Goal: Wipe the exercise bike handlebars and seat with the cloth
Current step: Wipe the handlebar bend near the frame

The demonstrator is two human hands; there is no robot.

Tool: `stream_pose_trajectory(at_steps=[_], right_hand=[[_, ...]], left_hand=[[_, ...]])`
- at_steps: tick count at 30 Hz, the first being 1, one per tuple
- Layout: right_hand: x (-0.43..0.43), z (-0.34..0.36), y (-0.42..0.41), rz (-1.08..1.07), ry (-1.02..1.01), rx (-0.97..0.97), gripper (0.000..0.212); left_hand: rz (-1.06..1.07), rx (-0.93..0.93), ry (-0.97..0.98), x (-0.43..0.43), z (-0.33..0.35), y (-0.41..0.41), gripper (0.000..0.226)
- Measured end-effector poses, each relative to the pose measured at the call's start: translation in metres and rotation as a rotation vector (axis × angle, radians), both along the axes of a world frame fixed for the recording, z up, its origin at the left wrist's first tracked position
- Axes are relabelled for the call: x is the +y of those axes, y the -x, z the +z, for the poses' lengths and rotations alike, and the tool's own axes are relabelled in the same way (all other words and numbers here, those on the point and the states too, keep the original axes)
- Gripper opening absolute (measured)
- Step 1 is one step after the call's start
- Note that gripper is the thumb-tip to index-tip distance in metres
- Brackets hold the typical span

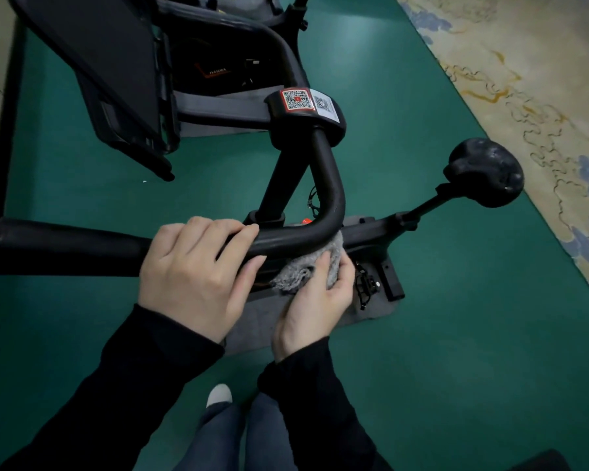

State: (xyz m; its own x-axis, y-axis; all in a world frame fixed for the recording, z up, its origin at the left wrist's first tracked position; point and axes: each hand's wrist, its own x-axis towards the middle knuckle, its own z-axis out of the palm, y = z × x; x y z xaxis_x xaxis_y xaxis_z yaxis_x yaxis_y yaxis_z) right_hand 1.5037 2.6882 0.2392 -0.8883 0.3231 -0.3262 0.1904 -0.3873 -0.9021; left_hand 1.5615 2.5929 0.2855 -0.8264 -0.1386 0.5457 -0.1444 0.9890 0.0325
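Head view: fingers of left hand [198,273] wrap the handlebar [65,246]; at its three o'clock, right hand [317,300] clutches grey cloth [296,271] under the bend; probably best wrapped fully round.

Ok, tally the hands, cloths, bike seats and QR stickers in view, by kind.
Hands: 2, left hand, right hand
Grey cloth: 1
Bike seat: 1
QR stickers: 2, red-bordered sticker, white sticker
Total: 6
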Motion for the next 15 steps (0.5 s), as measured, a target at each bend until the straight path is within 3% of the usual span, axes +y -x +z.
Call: stream_pose_trajectory(at_steps=[8,11,15], right_hand=[[0.013,0.006,0.019,0.057,0.220,-0.074,0.020],[0.013,0.006,0.010,0.192,0.287,-0.133,0.020],[0.021,0.004,0.016,0.221,0.250,-0.152,0.023]], left_hand=[[0.021,-0.007,0.012,0.002,0.001,0.001,0.029],[0.051,-0.006,-0.042,0.007,0.003,0.007,0.031],[0.032,-0.020,-0.127,0.017,0.004,0.022,0.033]])
